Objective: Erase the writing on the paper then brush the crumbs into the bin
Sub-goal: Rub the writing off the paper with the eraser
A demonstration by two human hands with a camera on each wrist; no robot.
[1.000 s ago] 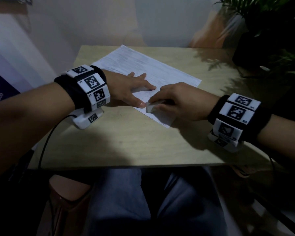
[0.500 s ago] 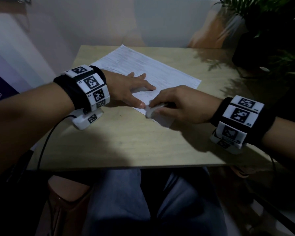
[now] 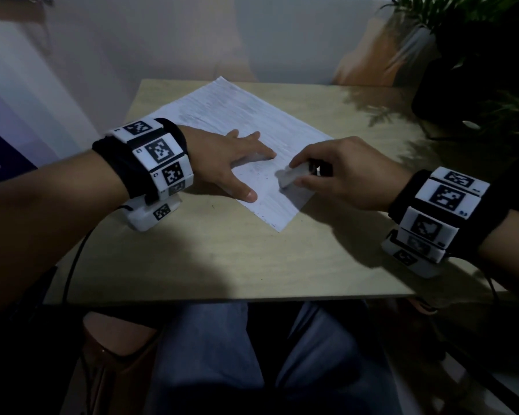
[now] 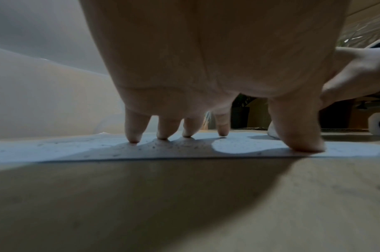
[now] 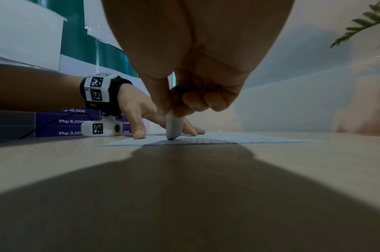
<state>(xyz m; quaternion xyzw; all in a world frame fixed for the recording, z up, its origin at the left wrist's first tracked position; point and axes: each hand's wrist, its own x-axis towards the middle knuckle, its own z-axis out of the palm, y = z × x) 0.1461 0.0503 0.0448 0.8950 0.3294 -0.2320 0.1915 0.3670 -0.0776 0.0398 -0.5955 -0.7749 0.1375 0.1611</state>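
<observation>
1. The right hand (image 3: 346,175) pinches a white eraser (image 3: 292,175) between thumb and curled fingers. In the right wrist view the eraser (image 5: 173,127) stands nearly upright, its lower end touching the paper (image 5: 217,138).

2. The left hand (image 3: 225,161) lies flat and released, fingers spread. The left wrist view shows its fingertips (image 4: 133,139) and thumb pressing the sheet down to the bench (image 4: 184,204); it grasps nothing.

3. The paper (image 3: 252,121) sits skewed on the bench (image 3: 252,265), like a diamond: one corner points far, one points near, and the long axis runs from far left to near right. The left hand holds its left part, and the eraser works just right of that hand's index fingertip, toward the near corner.

4. The relation that matters: the strip to be rubbed lies between the two hands, the right hand being the one directly on it. I judge that strokes should run away from the pinned side, or the sheet may buckle.

5. Faint grey lines cover the far half of the sheet; whether they are writing left to erase or ruled lines, I cannot tell. Dark specks, probably crumbs, lie on the paper near the left fingertips in the left wrist view.

6. No bin shows in any view, so I judge the brushing step not yet begun.

7. Farther out, a potted plant (image 3: 477,55) stands at the far right corner.
</observation>
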